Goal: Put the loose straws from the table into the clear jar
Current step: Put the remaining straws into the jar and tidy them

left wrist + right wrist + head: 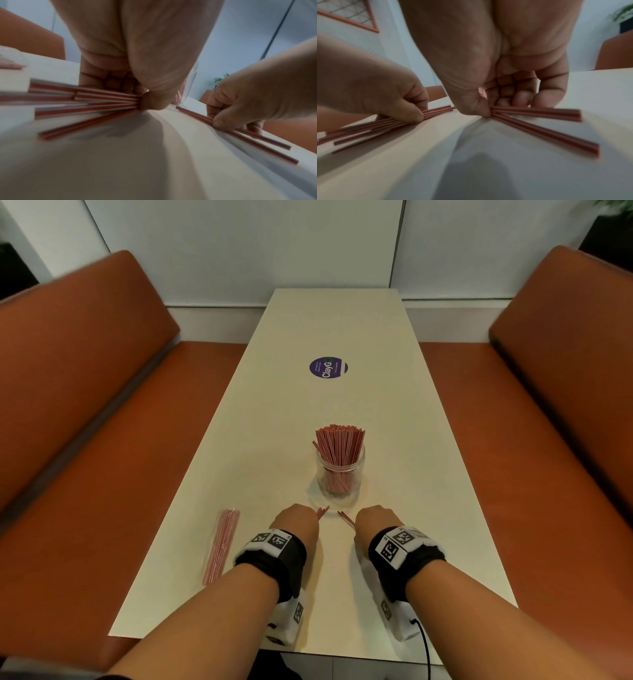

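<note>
Head view: purple sticker [328, 367] beyond clear jar [340, 470].

Clear glass jar [340, 474] (smooth table [411, 474])

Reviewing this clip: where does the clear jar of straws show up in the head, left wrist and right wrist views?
Head: clear jar stands mid-table, just beyond both hands.
Left wrist: only a glass sliver right of centre, behind the left hand.
Right wrist: not in view; the right hand blocks the centre.
Shared landmark: the straws that the right hand pinches.
</note>
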Demonstrator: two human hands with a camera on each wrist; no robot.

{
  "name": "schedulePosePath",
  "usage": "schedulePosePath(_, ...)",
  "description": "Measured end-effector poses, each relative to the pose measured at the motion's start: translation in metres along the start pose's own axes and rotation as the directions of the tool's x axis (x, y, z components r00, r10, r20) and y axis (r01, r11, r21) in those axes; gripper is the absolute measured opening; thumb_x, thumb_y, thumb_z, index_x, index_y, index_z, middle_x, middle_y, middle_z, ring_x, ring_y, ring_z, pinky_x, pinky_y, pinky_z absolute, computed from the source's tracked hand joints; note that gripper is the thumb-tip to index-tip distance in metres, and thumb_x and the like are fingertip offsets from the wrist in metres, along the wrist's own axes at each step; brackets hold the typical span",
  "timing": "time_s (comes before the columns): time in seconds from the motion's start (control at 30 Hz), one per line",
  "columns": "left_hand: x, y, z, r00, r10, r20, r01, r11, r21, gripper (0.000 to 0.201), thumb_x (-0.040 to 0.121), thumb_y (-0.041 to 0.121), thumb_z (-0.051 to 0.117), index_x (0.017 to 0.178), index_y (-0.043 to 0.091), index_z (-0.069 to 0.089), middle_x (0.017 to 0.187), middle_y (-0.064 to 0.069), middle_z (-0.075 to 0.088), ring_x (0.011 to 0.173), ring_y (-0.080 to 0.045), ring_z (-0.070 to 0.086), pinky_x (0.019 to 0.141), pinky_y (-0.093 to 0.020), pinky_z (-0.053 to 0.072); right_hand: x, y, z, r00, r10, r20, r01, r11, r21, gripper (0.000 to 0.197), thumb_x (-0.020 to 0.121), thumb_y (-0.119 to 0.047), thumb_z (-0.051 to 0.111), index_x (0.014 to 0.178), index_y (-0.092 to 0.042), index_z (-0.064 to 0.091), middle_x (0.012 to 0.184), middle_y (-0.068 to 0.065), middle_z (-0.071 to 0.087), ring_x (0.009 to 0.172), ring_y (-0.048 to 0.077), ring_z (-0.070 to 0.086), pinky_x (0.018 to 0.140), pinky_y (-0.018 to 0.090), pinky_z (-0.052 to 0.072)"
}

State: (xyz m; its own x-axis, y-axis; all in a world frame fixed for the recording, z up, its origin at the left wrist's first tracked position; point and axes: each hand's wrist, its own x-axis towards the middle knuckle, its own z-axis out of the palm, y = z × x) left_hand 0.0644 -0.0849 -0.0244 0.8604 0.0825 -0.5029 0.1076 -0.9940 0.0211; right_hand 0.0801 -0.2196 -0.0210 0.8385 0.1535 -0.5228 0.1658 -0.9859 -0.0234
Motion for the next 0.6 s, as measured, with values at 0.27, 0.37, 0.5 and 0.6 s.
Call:
schedulePosePath(0.27, -0.002, 0.005, -0.008, 0.999, 0.025, -0.042, -0.024, 0.999, 0.039, 0.033, 0.096, 0.003, 0.035, 0.114, 0.001, 0.062, 0.119, -0.016, 0.063, 0.108, -0.031, 0.062, 0.085, -0.033, 0.048, -0.002, -0.002, 0.001, 0.998, -0.035, -0.054, 0.034, 0.999, -0.005, 0.030, 0.093, -0.002, 0.039, 0.115, -0.002, 0.060, 0.121, 0.015, 0.062, 0.111, 0.031, 0.060, 0.085, 0.033, 0.047)
schedulePosePath(0.37, -0.001, 0.001, -0.006, 1.000, 0.015, -0.003, -0.015, 1.000, -0.008, 0.030, 0.095, 0.005, 0.039, 0.115, 0.004, 0.061, 0.120, -0.014, 0.063, 0.108, -0.030, 0.062, 0.084, -0.031, 0.047, -0.005, 0.000, 0.000, 0.999, -0.037, -0.033, 0.038, 0.999, 0.024, 0.028, 0.094, -0.005, 0.043, 0.117, -0.002, 0.056, 0.124, 0.015, 0.060, 0.112, 0.030, 0.060, 0.087, 0.031, 0.047)
schedulePosePath(0.5, -0.008, -0.019, -0.007, 0.998, 0.029, -0.055, -0.041, 0.973, -0.229, 0.021, 0.094, 0.013, 0.043, 0.104, 0.009, 0.061, 0.108, -0.012, 0.064, 0.089, -0.028, 0.062, 0.073, -0.031, 0.048, -0.006, 0.011, 0.000, 0.998, 0.013, -0.060, 0.000, 0.975, 0.221, 0.026, 0.094, -0.006, 0.041, 0.119, -0.002, 0.047, 0.124, 0.017, 0.056, 0.110, 0.031, 0.058, 0.075, 0.031, 0.039)
schedulePosePath(0.6, -0.018, -0.035, -0.021, 0.977, 0.069, -0.204, -0.155, 0.881, -0.447, 0.021, 0.099, 0.023, 0.041, 0.101, 0.010, 0.057, 0.095, -0.008, 0.062, 0.074, -0.024, 0.056, 0.065, -0.031, 0.047, -0.003, 0.023, -0.001, 0.994, 0.075, -0.079, -0.035, 0.905, 0.424, 0.022, 0.094, -0.006, 0.040, 0.115, -0.001, 0.043, 0.118, 0.018, 0.057, 0.092, 0.031, 0.057, 0.069, 0.032, 0.039)
